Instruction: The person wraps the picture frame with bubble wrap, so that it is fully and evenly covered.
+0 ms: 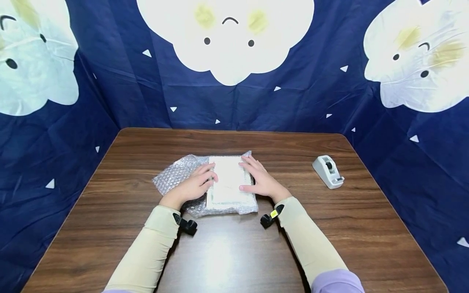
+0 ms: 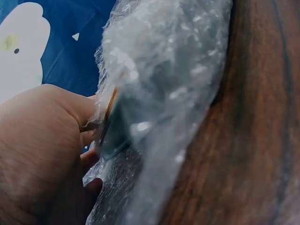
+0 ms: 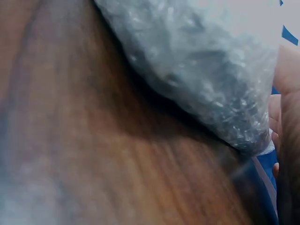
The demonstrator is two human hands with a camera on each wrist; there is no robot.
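A flat white rectangular panel (image 1: 228,179) lies on bubble wrap (image 1: 175,176), which spreads out to its left and along its near edge. My left hand (image 1: 196,183) rests over the wrap, its fingertips on the panel's left edge, fingers slightly bent. In the left wrist view, that hand (image 2: 42,150) is right against the crinkled bubble wrap (image 2: 168,70), with a thin dark edge showing through. Across from it, my right hand (image 1: 263,179) touches the panel's right side with fingers spread. Bubble wrap (image 3: 201,70) covers that side in the right wrist view.
A white tape dispenser (image 1: 328,171) stands on the right part of the brown wooden table (image 1: 154,252). Dark blue fabric (image 1: 124,89) with white cloud shapes encloses the table's back and sides.
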